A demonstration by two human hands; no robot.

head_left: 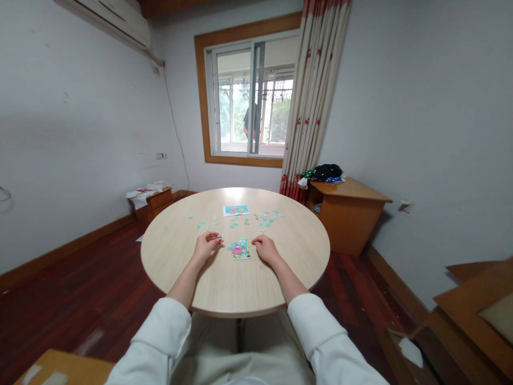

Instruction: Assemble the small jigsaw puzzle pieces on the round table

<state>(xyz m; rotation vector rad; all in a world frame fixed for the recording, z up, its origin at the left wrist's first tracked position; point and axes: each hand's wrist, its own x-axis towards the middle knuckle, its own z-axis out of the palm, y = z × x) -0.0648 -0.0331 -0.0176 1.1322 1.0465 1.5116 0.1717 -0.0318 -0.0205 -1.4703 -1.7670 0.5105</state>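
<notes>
A partly joined jigsaw puzzle (240,249), pink and teal with a small figure, lies on the round wooden table between my hands. To its left, my left hand (207,244) has thumb and fingers closed on a small puzzle piece (219,236). On the other side, my right hand (264,247) rests on the table just right of the joined part. Its fingers are curled, and whether anything is between them cannot be made out. Beyond the hands, loose teal puzzle pieces (269,217) are scattered. Behind these lies a reference picture sheet (236,210) with a blue and pink print.
The round table (172,256) has a curved edge close to my lap. A wooden cabinet (348,214) with dark cloth on top stands at the right, beside a curtain (310,101). A window (248,99) is ahead; a person (252,123) shows through it.
</notes>
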